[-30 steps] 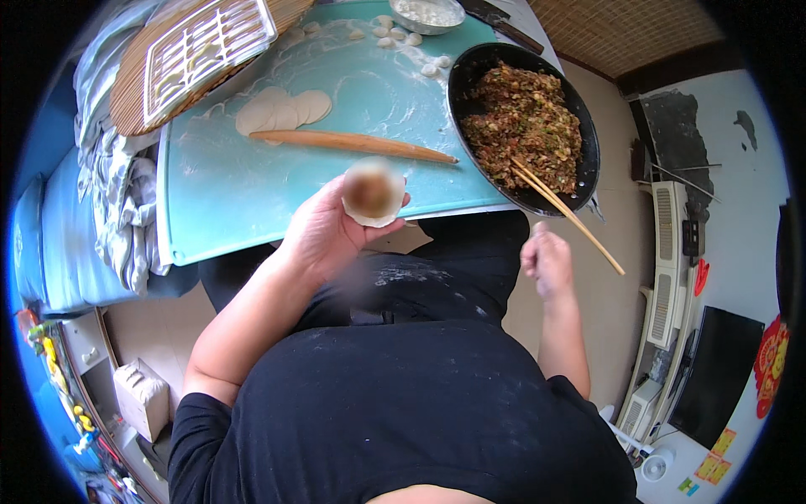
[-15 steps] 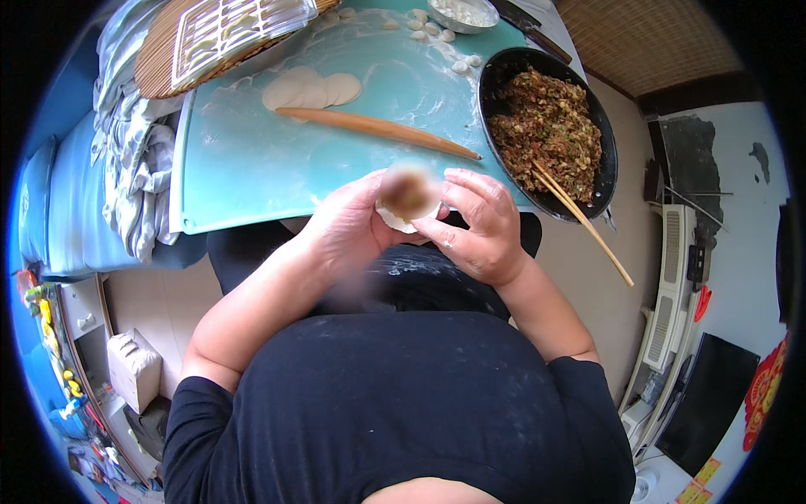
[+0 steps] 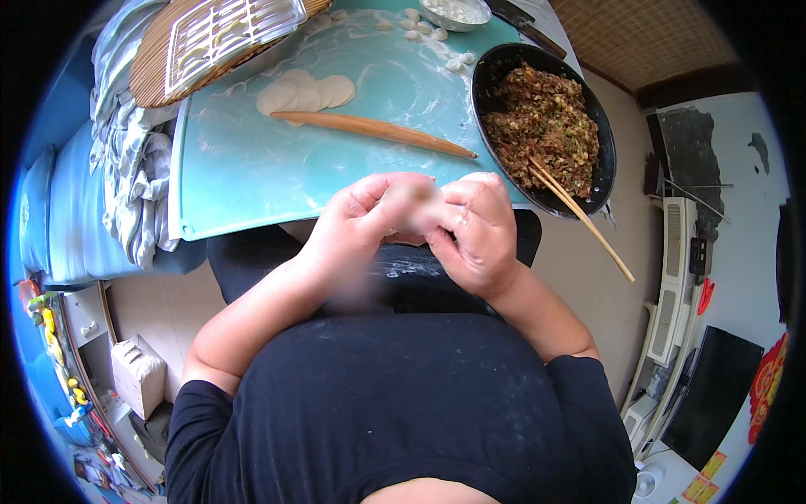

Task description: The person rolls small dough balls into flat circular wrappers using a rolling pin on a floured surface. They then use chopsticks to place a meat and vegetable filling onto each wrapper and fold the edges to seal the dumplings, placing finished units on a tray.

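Observation:
Close in front of my body, past the near edge of the mat, both hands are closed around a filled dumpling (image 3: 425,217). It is smeared and mostly hidden by fingers. My left hand (image 3: 361,214) cups it from the left, while my right hand (image 3: 477,231) pinches its edge from the right. White flour dusts my right fingers. Beyond the hands a wooden rolling pin (image 3: 378,130) lies across the teal mat (image 3: 243,189). Several overlapping round dough wrappers (image 3: 306,91) rest behind the pin.
To the right stands a black pan (image 3: 480,97) of minced filling (image 3: 550,126), with chopsticks (image 3: 583,218) jutting over its rim. A flour bowl (image 3: 455,13), several dough pieces (image 3: 411,25) and a knife (image 3: 529,25) are at the back. A plastic tray (image 3: 231,38) sits on a woven board (image 3: 151,71).
My fingers have closed over the wrapper, whose filling showed openly before. The left thumb has come across toward the right fingers. The pan, pin and mat shift slightly with the view.

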`<state>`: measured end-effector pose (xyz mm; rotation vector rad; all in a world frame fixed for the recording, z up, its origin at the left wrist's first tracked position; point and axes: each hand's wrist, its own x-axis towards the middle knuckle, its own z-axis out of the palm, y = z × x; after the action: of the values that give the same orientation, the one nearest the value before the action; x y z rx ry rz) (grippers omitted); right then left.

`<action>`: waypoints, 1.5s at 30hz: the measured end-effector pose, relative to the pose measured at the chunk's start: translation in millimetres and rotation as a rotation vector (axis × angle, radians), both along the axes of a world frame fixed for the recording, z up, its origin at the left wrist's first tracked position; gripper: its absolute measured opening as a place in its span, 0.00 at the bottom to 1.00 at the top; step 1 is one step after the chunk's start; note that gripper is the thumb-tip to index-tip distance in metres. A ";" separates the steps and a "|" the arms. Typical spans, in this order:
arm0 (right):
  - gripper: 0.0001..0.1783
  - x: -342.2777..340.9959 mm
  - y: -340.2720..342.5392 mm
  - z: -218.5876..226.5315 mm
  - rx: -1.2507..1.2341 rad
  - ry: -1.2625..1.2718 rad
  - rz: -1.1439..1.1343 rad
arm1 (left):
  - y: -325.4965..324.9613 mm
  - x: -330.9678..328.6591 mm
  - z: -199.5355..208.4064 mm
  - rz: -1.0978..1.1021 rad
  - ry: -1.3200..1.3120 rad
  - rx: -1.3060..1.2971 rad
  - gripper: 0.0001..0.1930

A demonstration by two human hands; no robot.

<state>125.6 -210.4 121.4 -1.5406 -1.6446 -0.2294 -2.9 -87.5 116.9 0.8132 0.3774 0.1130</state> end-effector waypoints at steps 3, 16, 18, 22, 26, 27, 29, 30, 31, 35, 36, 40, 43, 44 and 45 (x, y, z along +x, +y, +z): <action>0.12 0.0 -0.8 2.3 -0.031 0.179 -0.033 | 0.6 -3.1 -6.3 -0.027 -0.118 0.146 0.24; 0.13 -5.0 -5.9 20.1 -0.100 0.347 -0.032 | -4.8 -6.7 7.7 -0.042 -0.111 0.684 0.24; 0.13 -5.7 -4.5 23.2 -0.118 0.424 -0.040 | -7.1 -4.9 10.1 -0.004 -0.132 0.713 0.27; 0.14 -0.1 -7.3 26.5 -0.203 0.438 0.026 | -7.3 -3.6 11.9 0.006 -0.150 0.856 0.34; 0.11 0.0 -9.0 28.1 -0.217 0.403 0.032 | -6.2 -3.5 8.7 -0.011 -0.164 0.916 0.35; 0.10 -0.4 -9.3 28.3 -0.208 0.393 0.029 | -5.8 -3.3 8.7 -0.013 -0.170 0.930 0.35; 0.11 -0.7 -9.5 28.1 -0.163 0.374 0.034 | -4.8 -3.0 8.8 -0.017 -0.181 0.958 0.36; 0.11 -0.7 -9.4 28.0 -0.140 0.365 0.038 | -4.4 -2.7 9.0 -0.021 -0.185 0.973 0.36; 0.11 0.0 -9.2 26.9 -0.126 0.352 0.047 | -4.0 -2.5 9.2 -0.024 -0.189 0.988 0.36; 0.13 -0.6 -7.6 21.0 -0.040 0.282 0.052 | -7.0 -1.8 9.6 0.038 -0.185 0.948 0.31; 0.13 -1.4 -7.2 20.1 -0.011 0.260 0.046 | -6.7 -2.8 8.9 0.023 -0.136 0.937 0.29; 0.13 -1.1 -7.5 17.4 -0.044 0.223 0.006 | -6.8 -3.9 7.9 0.031 -0.023 0.902 0.21; 0.13 -4.2 -6.4 19.7 -0.057 0.186 -0.033 | -6.0 -3.0 2.0 0.084 -0.060 0.897 0.20; 0.14 -3.0 -6.0 19.9 -0.054 0.146 -0.023 | -5.8 -2.6 0.0 0.098 -0.085 0.897 0.20; 0.14 -2.1 -5.6 19.8 -0.051 0.106 -0.012 | -5.7 -2.6 0.8 0.095 -0.081 0.925 0.20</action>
<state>123.6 -216.0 141.2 -1.5745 -1.5688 -0.1107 -5.4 -93.2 117.7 1.6963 0.2777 0.4268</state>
